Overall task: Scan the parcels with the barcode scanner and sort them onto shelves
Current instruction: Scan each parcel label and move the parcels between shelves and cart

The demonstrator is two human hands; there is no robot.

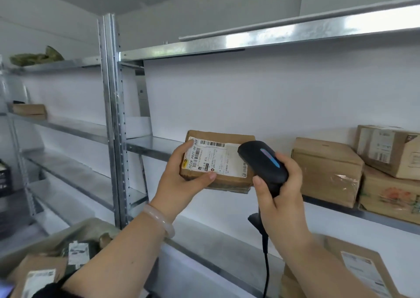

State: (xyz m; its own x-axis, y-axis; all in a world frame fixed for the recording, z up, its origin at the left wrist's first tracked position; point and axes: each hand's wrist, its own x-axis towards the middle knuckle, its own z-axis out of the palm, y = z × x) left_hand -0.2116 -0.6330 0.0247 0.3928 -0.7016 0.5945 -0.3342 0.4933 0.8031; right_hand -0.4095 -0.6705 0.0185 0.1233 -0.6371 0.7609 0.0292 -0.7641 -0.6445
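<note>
To the right of the steel upright post [112, 116], both forearms reach up and forward at the height of the middle shelf [156, 145]. The left hand [181, 175], a pale bangle [159, 220] on its wrist, clamps the parcel [221, 161]: the thumb presses along the lower edge and the fingers curl over the top left corner, holding the box face-up in front of the shelf edge. The right hand [281, 197], further right of the post, is wrapped tightly round the handle of the black barcode scanner [263, 163]. The scanner's head is tipped toward the parcel's right end, a blue light glowing on top. Its cable [266, 263] hangs straight down. The parcel's white label [211, 157] reads "502B P021-00 A68" beside barcodes; the smaller print is illegible. Far right of the post, brown cartons [327, 170] sit on the shelf, one marked "2".
</note>
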